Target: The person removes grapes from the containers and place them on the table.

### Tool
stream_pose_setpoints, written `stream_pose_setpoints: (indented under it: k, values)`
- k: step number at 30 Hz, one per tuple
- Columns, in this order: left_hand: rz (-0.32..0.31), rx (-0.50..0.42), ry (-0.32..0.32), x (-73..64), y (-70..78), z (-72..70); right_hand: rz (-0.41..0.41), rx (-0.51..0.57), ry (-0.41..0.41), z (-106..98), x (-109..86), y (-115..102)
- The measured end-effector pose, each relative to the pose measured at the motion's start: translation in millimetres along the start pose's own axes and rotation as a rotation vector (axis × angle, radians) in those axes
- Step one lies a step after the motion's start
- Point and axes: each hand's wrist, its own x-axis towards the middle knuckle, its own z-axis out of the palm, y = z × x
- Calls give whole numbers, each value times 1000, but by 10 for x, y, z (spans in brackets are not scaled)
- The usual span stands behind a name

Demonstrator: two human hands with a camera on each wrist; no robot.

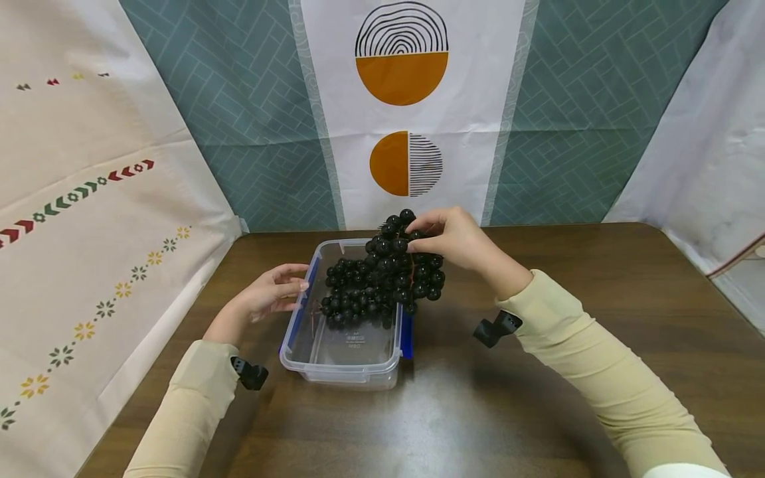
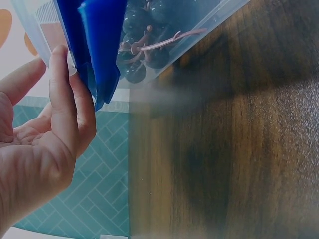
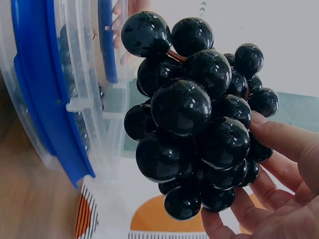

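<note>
My right hand (image 1: pixel 454 240) pinches a bunch of dark, shiny grapes (image 3: pixel 184 119) between thumb and fingers. This bunch hangs over the right rim of a clear plastic container (image 1: pixel 352 367) with blue side clips (image 2: pixel 99 45). Inside the container lie more dark grapes (image 1: pixel 346 309), partly hidden by the held bunch in the head view. At the opposite side, my left hand (image 1: pixel 271 292) touches the container's left rim with its fingertips, the fingers loosely extended. In the left wrist view, a brownish stem (image 2: pixel 169 42) shows through the clear wall.
The container stands on a dark brown wooden table (image 1: pixel 568 318). Behind it hangs a teal and white cloth (image 1: pixel 412 119) with orange half circles. A patterned cream cloth (image 1: pixel 107 219) borders the left side, and a white cloth (image 1: pixel 711 133) the right.
</note>
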Motion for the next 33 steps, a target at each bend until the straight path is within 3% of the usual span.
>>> stream_pose_setpoints:
  k: [33]
  values:
    - [14,-4,15,-21,-17,17,125,-10,70,-182,-63,550]
